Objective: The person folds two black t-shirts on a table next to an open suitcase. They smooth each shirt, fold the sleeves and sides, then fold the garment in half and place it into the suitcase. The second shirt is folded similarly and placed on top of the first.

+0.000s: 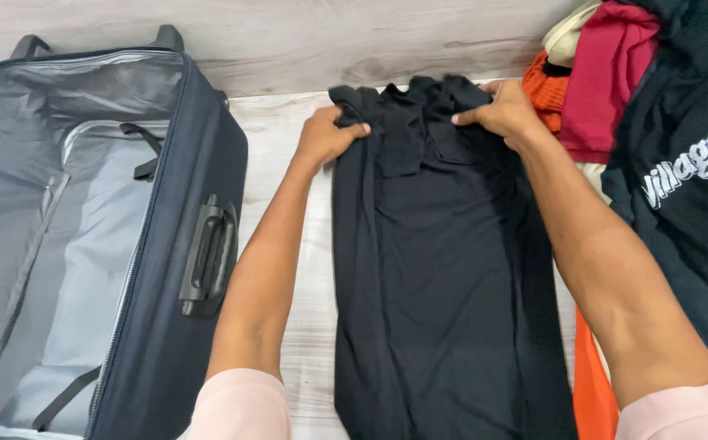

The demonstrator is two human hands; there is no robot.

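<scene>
Item, the grip: we are pinching the far end of the black garment (444,269) with both hands; our left hand (325,134), upper centre of the frame, is closing thumb and fingers on the garment's upper left corner, fingers curled nearly shut with a fold of cloth between them; our right hand (505,110), slightly higher and to the right, is pressing its thumb and fingers down onto the bunched cloth at the upper right corner, likewise almost closed, though we cannot tell whether it is gripping the fold or only pinning it flat.

Item, the lie of the piece: the black garment is lying folded into a long, narrow strip on the pale wood-grain surface (289,122); its long axis is running from the top centre of the frame down to the bottom edge, so the bulk of it is stretching from the grip back toward us, between our two forearms; both hands are holding the same far end, neither nearer than the other by much.

Item, surroundings: an open dark blue suitcase (167,326) with grey lining is occupying the left of the frame, well apart from our left hand; a pile of clothes (606,81), red, orange and cream with a dark printed top, is sitting at the upper right, just beside our right hand.
</scene>
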